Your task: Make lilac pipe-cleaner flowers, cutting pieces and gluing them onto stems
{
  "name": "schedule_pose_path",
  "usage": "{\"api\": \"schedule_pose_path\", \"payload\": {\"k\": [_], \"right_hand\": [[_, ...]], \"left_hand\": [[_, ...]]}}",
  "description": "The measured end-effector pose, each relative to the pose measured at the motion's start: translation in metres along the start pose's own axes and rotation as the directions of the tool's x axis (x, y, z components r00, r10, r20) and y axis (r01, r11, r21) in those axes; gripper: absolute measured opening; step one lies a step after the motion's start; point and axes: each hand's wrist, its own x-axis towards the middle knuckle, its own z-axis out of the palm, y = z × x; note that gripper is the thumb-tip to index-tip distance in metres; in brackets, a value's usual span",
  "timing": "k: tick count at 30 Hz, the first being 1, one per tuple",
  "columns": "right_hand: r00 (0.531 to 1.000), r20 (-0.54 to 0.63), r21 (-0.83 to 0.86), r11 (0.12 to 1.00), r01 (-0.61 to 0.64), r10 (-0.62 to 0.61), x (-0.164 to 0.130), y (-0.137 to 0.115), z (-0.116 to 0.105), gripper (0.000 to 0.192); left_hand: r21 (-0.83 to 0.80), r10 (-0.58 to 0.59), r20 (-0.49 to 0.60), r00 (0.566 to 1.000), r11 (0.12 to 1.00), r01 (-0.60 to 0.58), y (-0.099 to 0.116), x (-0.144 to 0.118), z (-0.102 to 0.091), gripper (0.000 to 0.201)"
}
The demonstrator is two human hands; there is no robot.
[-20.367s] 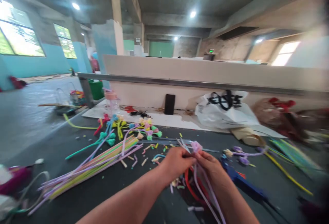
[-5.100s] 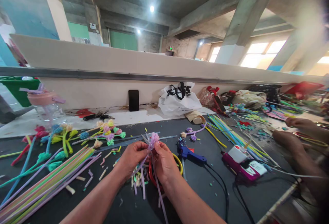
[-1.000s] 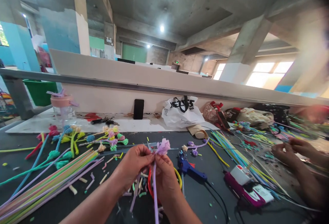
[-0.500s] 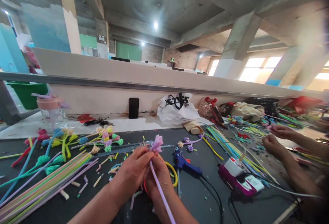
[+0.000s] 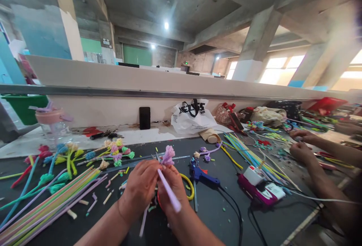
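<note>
Both of my hands meet at the middle of the bench around a fuzzy lilac flower (image 5: 168, 155) on a lilac stem (image 5: 169, 192). The fingers of my left hand (image 5: 141, 184) pinch the stem just under the flower head. Closed around the same spot is my right hand (image 5: 175, 185), with the stem slanting down across it toward me. Metal tips (image 5: 156, 155), like scissor blades, poke out beyond my fingers, and a bit of red shows between the hands; whether a hand holds them is hidden. A yellow loop (image 5: 190, 186) curves out beside my right hand.
A blue glue gun (image 5: 205, 176) lies to the right, its cord running toward me. Beyond it are a purple power strip (image 5: 258, 189) and a co-worker's hands (image 5: 304, 146). On the left are a bundle of fuzzy stems (image 5: 56, 204), finished flowers (image 5: 113, 152) and a cup (image 5: 52, 123).
The lilac stem has swung so its lower end points up more toward the camera and looks shorter. My left hand has turned slightly at the flower. The view has shifted a little.
</note>
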Motion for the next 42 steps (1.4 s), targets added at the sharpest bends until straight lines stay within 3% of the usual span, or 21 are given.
{"api": "schedule_pose_path", "payload": {"k": [3, 6, 10, 15, 17, 22, 24, 27, 31, 34, 37, 39, 42], "right_hand": [[1.0, -0.001, -0.038, 0.999, 0.017, -0.017, -0.003, 0.001, 0.004, 0.012], [0.999, 0.012, -0.057, 0.997, 0.052, -0.052, -0.006, 0.001, 0.008, 0.015], [0.999, 0.004, -0.087, 0.995, 0.05, -0.05, -0.005, 0.005, 0.009, 0.015], [0.999, -0.013, -0.137, 0.99, 0.031, -0.033, -0.005, 0.008, 0.005, 0.013], [1.0, -0.009, -0.138, 0.99, 0.015, -0.017, -0.005, 0.008, 0.003, 0.015], [0.999, 0.024, -0.161, 0.986, -0.041, 0.045, -0.004, 0.004, -0.002, 0.01], [0.999, 0.024, -0.179, 0.984, -0.018, 0.022, -0.003, 0.0, -0.002, 0.01], [0.998, 0.019, -0.23, 0.972, 0.055, -0.052, -0.001, -0.006, 0.0, 0.012], [0.99, 0.078, -0.295, 0.946, 0.135, -0.117, 0.0, -0.014, 0.003, 0.012], [0.984, 0.099, -0.31, 0.935, 0.173, -0.149, -0.001, -0.017, 0.005, 0.013], [0.984, 0.078, -0.262, 0.949, 0.173, -0.158, -0.002, -0.016, 0.006, 0.022], [0.992, 0.075, -0.21, 0.971, 0.115, -0.102, -0.003, -0.014, 0.006, 0.023], [0.996, 0.085, -0.167, 0.986, 0.012, 0.003, -0.005, -0.009, 0.007, 0.02]], "left_hand": [[-0.065, -0.283, -0.028, 0.959, 0.958, 0.281, 0.002, 0.001, 0.003, 0.015], [-0.213, -0.585, 0.009, 0.811, 0.792, 0.573, 0.005, 0.007, 0.007, 0.013], [-0.507, -0.777, 0.142, 0.613, 0.475, 0.719, 0.011, 0.017, 0.007, 0.012], [-0.723, -0.802, 0.414, 0.431, -0.003, 0.691, 0.017, 0.023, 0.005, 0.018], [-0.733, -0.791, 0.473, 0.389, -0.109, 0.671, 0.016, 0.022, 0.005, 0.019], [-0.674, -0.691, 0.634, 0.348, -0.273, 0.686, 0.013, 0.022, 0.004, 0.023], [-0.652, -0.649, 0.674, 0.354, -0.297, 0.697, 0.012, 0.023, 0.002, 0.024], [-0.631, -0.57, 0.712, 0.411, -0.26, 0.731, 0.01, 0.024, -0.003, 0.024], [-0.632, -0.559, 0.666, 0.494, -0.072, 0.771, 0.007, 0.022, -0.005, 0.027], [-0.611, -0.581, 0.617, 0.531, 0.07, 0.788, 0.009, 0.023, -0.004, 0.026], [-0.576, -0.641, 0.505, 0.578, 0.248, 0.779, 0.014, 0.025, -0.003, 0.022], [-0.529, -0.643, 0.355, 0.679, 0.46, 0.713, 0.017, 0.026, -0.004, 0.019], [-0.357, -0.471, 0.133, 0.872, 0.798, 0.486, 0.016, 0.023, -0.009, 0.016]]}}
